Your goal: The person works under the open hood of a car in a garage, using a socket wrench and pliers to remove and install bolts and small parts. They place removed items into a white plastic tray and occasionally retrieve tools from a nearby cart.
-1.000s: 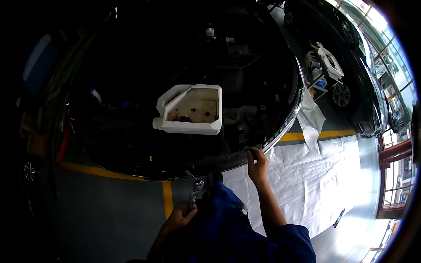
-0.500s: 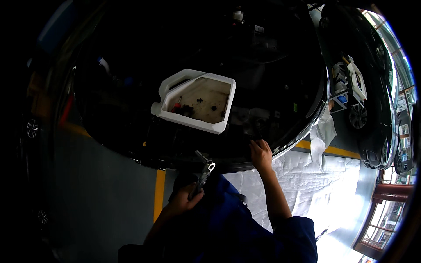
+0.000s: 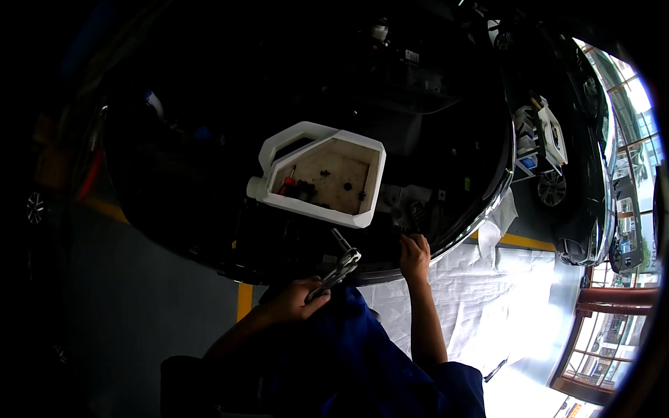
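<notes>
In my left hand (image 3: pixel 298 301) is a metal ratchet wrench (image 3: pixel 344 265), its handle wrapped by the fingers. A socket extension on its head points up toward the engine bay's front edge. My right hand (image 3: pixel 415 256) is closed at that edge, fingertips pinched together over dark parts; whatever they hold is hidden. Ahead of both hands a white cut-open plastic jug (image 3: pixel 306 207) lies on its side in the car's engine bay (image 3: pixel 418 132). Inside the jug are a red-handled screwdriver (image 3: pixel 287 184) and several small black fasteners (image 3: pixel 348 187).
The car's curved front edge (image 3: pixel 474 224) runs between me and the engine bay. Silvery sheeting (image 3: pixel 460 299) covers the floor at right, beside a yellow line (image 3: pixel 244 299) at left. A cart with white containers (image 3: pixel 547 136) stands at right, near another dark car (image 3: pixel 592 230).
My left hand has brought the ratchet wrench up and to the right, nearer the car's front edge. My right hand stays about where it was; the view has shifted slightly.
</notes>
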Available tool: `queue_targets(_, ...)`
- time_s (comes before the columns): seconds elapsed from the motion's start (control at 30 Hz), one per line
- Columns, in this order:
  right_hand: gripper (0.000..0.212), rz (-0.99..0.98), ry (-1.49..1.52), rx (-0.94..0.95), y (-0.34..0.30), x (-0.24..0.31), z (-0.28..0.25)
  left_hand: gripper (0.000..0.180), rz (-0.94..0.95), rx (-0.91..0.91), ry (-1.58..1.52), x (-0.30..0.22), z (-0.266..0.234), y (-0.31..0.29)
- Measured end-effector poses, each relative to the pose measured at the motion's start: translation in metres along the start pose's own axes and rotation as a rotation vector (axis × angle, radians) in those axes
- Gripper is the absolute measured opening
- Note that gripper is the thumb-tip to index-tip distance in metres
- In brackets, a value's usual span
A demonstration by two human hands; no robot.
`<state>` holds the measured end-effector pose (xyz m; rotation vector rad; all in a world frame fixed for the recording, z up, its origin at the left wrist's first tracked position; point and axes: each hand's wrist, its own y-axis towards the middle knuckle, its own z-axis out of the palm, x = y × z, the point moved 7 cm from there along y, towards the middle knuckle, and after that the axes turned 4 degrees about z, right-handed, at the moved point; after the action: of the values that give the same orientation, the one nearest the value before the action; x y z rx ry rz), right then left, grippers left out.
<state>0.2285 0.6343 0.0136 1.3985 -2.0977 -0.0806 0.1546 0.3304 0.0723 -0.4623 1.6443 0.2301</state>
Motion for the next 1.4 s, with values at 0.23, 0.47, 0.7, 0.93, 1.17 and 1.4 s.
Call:
queue_targets(0.23, 0.013, 0.121, -0.155, -0.054, -0.007, -0.001, 0.013, 0.019, 0.103, 0.122, 0.056, -0.003, -0.015, 0.008)
queue_targets(0.47, 0.023, 0.316, -0.317, -0.143, -0.013, 0.009, 0.023, 0.026, 0.178, 0.279, 0.113, 0.002, -0.02, 0.008)
queue_targets(0.7, 0.017, 0.345, -0.28, -0.222, -0.009, 0.019, 0.019, 0.026, 0.195, 0.384, 0.106, 0.004, -0.028, 0.004)
queue_targets(0.93, 0.014, 0.238, -0.134, -0.186, -0.015, 0.013, 0.019, 0.025, 0.205, 0.43, 0.042, 0.008, -0.032, -0.002)
queue_targets(1.17, 0.026, 0.449, -0.299, -0.267, -0.017, 0.007, 0.03, 0.024, 0.174, 0.463, 0.03, 0.007, -0.039, -0.004)
queue_targets(1.4, 0.029, 0.496, -0.366, -0.241, -0.01, 0.018, 0.024, 0.022, 0.147, 0.467, 0.042, 0.003, -0.046, -0.003)
